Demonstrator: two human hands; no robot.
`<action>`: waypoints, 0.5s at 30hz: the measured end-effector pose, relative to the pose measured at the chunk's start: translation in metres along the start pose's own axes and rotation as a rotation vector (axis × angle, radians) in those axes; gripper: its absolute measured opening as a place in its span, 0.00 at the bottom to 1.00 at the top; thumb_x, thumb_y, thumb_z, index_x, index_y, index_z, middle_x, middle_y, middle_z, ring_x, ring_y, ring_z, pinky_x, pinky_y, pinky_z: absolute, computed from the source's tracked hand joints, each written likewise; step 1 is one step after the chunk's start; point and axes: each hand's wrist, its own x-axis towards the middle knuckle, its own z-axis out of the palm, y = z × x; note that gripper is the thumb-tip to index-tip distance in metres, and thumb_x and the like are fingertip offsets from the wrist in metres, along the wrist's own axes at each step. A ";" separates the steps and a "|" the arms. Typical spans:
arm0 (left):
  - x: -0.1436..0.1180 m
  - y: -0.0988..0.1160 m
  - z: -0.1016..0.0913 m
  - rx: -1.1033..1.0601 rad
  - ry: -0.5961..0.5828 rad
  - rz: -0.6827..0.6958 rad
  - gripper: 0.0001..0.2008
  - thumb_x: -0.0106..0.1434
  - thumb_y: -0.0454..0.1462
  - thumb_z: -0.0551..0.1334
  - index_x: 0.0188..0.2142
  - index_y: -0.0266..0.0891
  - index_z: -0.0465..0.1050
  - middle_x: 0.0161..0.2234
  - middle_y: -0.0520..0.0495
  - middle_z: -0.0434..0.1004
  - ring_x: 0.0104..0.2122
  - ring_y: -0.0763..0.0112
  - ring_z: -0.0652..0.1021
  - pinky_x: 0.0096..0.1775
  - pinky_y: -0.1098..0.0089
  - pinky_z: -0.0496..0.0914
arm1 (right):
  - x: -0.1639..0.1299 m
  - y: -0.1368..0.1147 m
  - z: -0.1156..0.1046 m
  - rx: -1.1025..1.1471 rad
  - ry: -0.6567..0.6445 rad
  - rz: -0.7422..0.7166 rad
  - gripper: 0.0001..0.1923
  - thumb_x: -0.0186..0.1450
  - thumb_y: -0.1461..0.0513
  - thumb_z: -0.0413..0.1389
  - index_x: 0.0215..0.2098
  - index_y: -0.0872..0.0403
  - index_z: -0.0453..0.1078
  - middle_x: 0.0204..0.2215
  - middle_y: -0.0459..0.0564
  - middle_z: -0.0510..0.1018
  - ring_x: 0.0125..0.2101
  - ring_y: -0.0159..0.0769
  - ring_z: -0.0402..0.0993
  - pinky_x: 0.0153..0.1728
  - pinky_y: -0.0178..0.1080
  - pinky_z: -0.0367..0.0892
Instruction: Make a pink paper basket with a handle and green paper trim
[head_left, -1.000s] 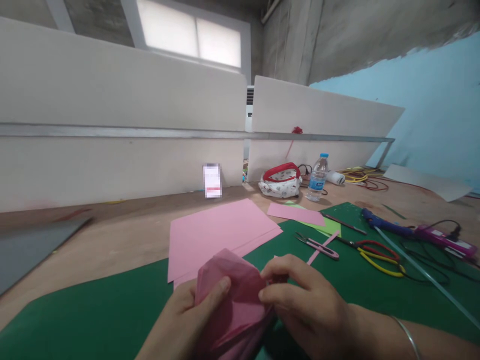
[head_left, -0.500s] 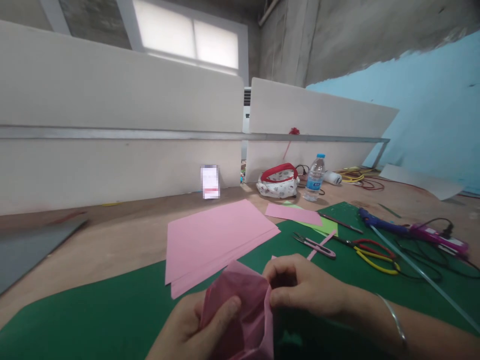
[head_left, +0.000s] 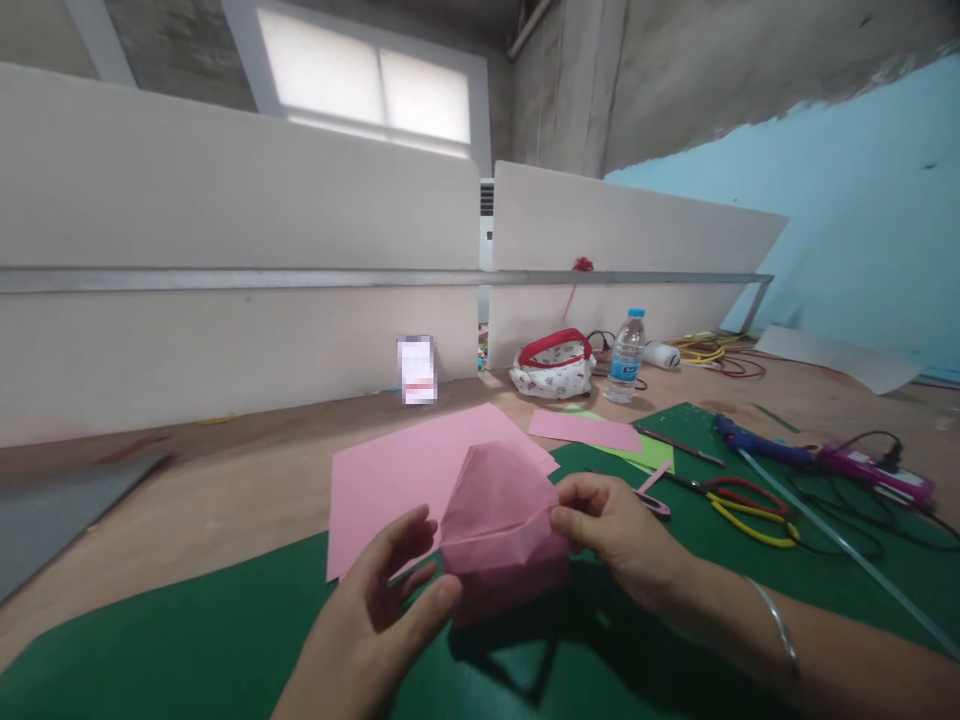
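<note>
Cannot read the pixelated upright white rectangular device, nor the tiny print on the blue-capped clear plastic bottle. Cannot see most of the slim pink-handled snips behind the bare right hand, nor the near part of the stacked pink paper sheets behind the folded pink paper pouch. Cannot follow the flat grey board past the left edge.
</note>
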 end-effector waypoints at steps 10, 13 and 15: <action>0.000 0.007 0.002 -0.106 -0.076 -0.206 0.16 0.49 0.46 0.72 0.34 0.38 0.80 0.31 0.45 0.83 0.35 0.56 0.80 0.36 0.66 0.73 | -0.004 0.004 0.007 0.009 -0.063 0.055 0.06 0.51 0.63 0.64 0.26 0.58 0.72 0.21 0.43 0.74 0.22 0.27 0.67 0.26 0.32 0.62; 0.003 0.002 0.001 -0.222 -0.052 -0.276 0.15 0.45 0.42 0.75 0.32 0.38 0.80 0.31 0.44 0.83 0.34 0.56 0.81 0.35 0.67 0.73 | -0.003 0.006 0.007 0.023 -0.157 0.151 0.10 0.52 0.61 0.65 0.29 0.58 0.73 0.24 0.45 0.76 0.23 0.28 0.68 0.27 0.32 0.63; 0.005 -0.003 0.002 -0.323 -0.059 -0.332 0.18 0.43 0.42 0.76 0.33 0.38 0.79 0.31 0.43 0.83 0.34 0.57 0.81 0.38 0.66 0.73 | -0.003 0.006 0.006 0.059 -0.187 0.189 0.14 0.52 0.57 0.66 0.31 0.58 0.73 0.24 0.45 0.75 0.22 0.26 0.66 0.26 0.31 0.61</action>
